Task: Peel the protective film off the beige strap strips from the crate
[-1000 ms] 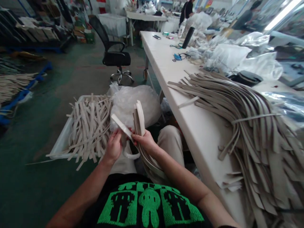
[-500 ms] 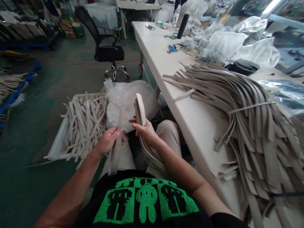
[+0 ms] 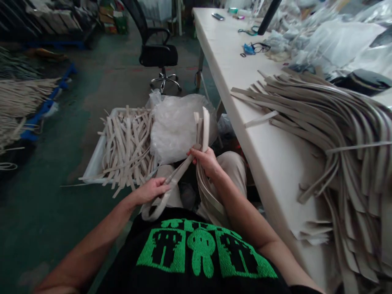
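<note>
My left hand [image 3: 155, 190] is closed on a beige strip [image 3: 180, 172] that loops back toward my shirt. The upper part of that strip runs up to my right hand [image 3: 209, 160], which grips it together with a bundle of similar beige strips [image 3: 206, 126]. The bundle's ends stick up above my right fingers, and its lower lengths hang down over my lap. To the left, a white plastic crate [image 3: 92, 165] is heaped with loose strips [image 3: 127, 143]. Just beyond my hands sits a clear plastic bag [image 3: 177, 126].
On the right stands a long white table [image 3: 263, 155] with a big tied pile of strips [image 3: 330, 110], plastic bags [image 3: 343, 45], glasses [image 3: 261, 47] and a phone [image 3: 218, 16]. A black office chair [image 3: 159, 55] is ahead; a blue pallet [image 3: 65, 81] lies left.
My left hand has brought its strip across to the bundle, and my right fingers now hold the strip's upper part too. The strip is looped over near my shirt. The view has shifted left.
</note>
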A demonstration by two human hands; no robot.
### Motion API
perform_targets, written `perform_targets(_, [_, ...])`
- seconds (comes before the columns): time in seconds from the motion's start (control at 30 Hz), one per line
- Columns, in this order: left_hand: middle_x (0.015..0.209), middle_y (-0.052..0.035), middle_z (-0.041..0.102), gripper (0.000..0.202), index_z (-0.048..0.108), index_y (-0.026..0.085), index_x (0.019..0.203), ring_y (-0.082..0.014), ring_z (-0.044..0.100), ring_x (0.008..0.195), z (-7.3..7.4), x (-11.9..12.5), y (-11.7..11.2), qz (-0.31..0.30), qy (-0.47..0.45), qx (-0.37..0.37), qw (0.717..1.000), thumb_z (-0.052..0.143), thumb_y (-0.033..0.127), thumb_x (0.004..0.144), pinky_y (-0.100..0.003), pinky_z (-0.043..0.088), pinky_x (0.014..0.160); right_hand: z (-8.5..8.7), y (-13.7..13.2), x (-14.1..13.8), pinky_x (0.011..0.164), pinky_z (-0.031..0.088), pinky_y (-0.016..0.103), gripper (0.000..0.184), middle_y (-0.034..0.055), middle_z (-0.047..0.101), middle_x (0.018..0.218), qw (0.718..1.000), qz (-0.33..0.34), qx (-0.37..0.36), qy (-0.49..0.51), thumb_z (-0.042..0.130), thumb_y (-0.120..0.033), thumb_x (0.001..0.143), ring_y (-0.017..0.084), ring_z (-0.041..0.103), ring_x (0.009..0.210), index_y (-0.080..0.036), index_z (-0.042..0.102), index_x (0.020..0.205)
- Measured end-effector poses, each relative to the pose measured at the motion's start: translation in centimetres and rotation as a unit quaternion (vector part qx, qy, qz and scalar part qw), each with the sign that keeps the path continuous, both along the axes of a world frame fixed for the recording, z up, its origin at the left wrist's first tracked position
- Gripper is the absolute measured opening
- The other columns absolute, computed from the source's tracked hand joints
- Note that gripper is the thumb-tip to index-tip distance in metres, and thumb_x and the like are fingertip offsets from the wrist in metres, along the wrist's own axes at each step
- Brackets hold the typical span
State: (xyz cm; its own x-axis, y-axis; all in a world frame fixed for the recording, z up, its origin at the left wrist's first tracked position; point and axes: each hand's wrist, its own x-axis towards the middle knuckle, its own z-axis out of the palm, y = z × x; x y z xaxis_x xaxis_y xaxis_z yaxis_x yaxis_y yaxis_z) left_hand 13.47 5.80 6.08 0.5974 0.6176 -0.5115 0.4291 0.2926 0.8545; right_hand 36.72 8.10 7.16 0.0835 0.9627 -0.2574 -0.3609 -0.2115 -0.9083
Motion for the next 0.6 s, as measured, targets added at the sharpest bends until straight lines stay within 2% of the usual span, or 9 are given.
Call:
perform_targets(0.1, [0.069,-0.003,0.068,0.037,0.064,0.018,0.078,-0.0159,0.06,0.061,-0.5,-2.7,-1.1,0.041,-0.012,-0.102,0.994,0.075,0.053,0.074,-0.029,0.049,0.064,-0.5,0.2,0.8,0.039,0.036,0.021,0.037,0.0047,0.07,0.065,0.999,-0.043,-0.009,-0.025,0.085,-0.045,0.059,0.008,0.046,0.043,-0.015,0.066,0.07])
perform_targets(0.17, [0.064,-0.0021,0.064,0.04,0.064,0.018,0.073,-0.0147,0.058,0.058,-0.7,-4.6,-2.1,0.089,-0.07,-0.154,0.982,0.081,0.053,0.067,-0.029,0.05,0.065,-0.7,0.3,1.2,0.038,0.035,0.022,0.037,0.0054,0.07,0.065,0.997,-0.064,-0.021,-0.031,0.085,-0.046,0.059,0.008,0.045,0.043,-0.015,0.067,0.07])
perform_targets(0.23, [0.061,-0.0005,0.057,0.046,0.064,0.019,0.07,-0.015,0.057,0.059,-0.4,-6.3,-3.0,0.168,-0.171,-0.174,0.955,0.086,0.058,0.06,-0.034,0.054,0.072,-0.9,0.3,1.2,0.037,0.035,0.022,0.038,0.0054,0.069,0.065,0.997,-0.058,-0.033,-0.03,0.085,-0.046,0.058,0.009,0.045,0.043,-0.014,0.068,0.071])
perform_targets(0.3, [0.057,0.0024,0.047,0.048,0.064,0.02,0.068,-0.0149,0.055,0.058,0.5,-7.8,-3.5,0.255,-0.248,-0.151,0.922,0.088,0.06,0.057,-0.039,0.057,0.077,-1.1,0.2,1.0,0.037,0.034,0.022,0.041,0.0049,0.068,0.063,0.998,-0.038,-0.041,-0.025,0.087,-0.046,0.057,0.009,0.045,0.043,-0.014,0.068,0.073])
perform_targets(0.37, [0.053,0.0049,0.038,0.043,0.064,0.022,0.067,-0.0129,0.049,0.051,2.2,-9.4,-3.4,0.327,-0.27,-0.093,0.901,0.09,0.056,0.059,-0.037,0.058,0.067,-1.2,0.1,0.8,0.036,0.034,0.022,0.045,0.0039,0.067,0.062,0.998,-0.027,-0.045,-0.02,0.088,-0.049,0.057,0.01,0.045,0.042,-0.015,0.067,0.076])
perform_targets(0.43, [0.052,0.0058,0.038,0.036,0.068,0.026,0.071,-0.0103,0.042,0.044,4.7,-11.4,-2.7,0.391,-0.265,-0.017,0.881,0.091,0.05,0.059,-0.03,0.051,0.05,-1.4,0.0,0.8,0.036,0.035,0.022,0.048,0.0011,0.063,0.056,0.998,-0.033,-0.051,-0.024,0.089,-0.053,0.059,0.01,0.045,0.041,-0.017,0.064,0.078])
perform_targets(0.53, [0.059,0.008,0.054,0.038,0.073,0.034,0.082,-0.0073,0.038,0.038,9.1,-14.5,-0.5,0.45,-0.237,0.117,0.853,0.094,0.046,0.053,-0.024,0.039,0.037,-1.8,0.0,1.2,0.036,0.034,0.022,0.049,0.0004,0.062,0.052,0.997,-0.037,-0.062,-0.039,0.086,-0.058,0.063,0.01,0.044,0.04,-0.017,0.063,0.078])
perform_targets(0.6, [0.069,0.0113,0.066,0.042,0.073,0.037,0.09,-0.0075,0.044,0.04,11.6,-16.2,1.8,0.444,-0.186,0.203,0.853,0.094,0.044,0.054,-0.023,0.04,0.04,-2.0,0.0,1.4,0.035,0.033,0.022,0.048,0.0046,0.069,0.061,0.997,-0.028,-0.061,-0.046,0.084,-0.059,0.066,0.009,0.044,0.04,-0.017,0.064,0.079])
